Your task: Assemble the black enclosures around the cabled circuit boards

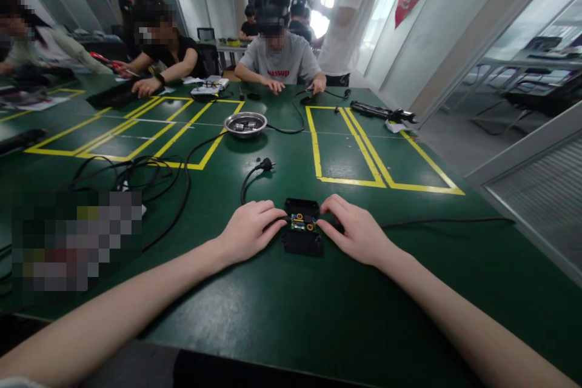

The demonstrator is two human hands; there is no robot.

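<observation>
A small green circuit board (299,225) with copper-coloured coils lies between two black plastic case halves, the far half (302,205) and the near half (302,244), in front of me. My left hand (252,227) pinches the board's left end between thumb and fingertips. At the right end, the thumb and index finger of my right hand (352,227) close on the board. A black cord with a plug (266,164) emerges beyond my left hand. Another black cord (448,220) runs off to the right from behind my right hand. My fingers hide where the cords meet the board.
A metal bowl (245,125) holding small metal parts stands beyond the plug. Tangled black cables (131,170) lie at left near a blurred-out patch. Yellow tape (352,182) marks rectangles on the green table (218,309). Across it, people work with their hands; a black tool-like object (377,111) lies far right.
</observation>
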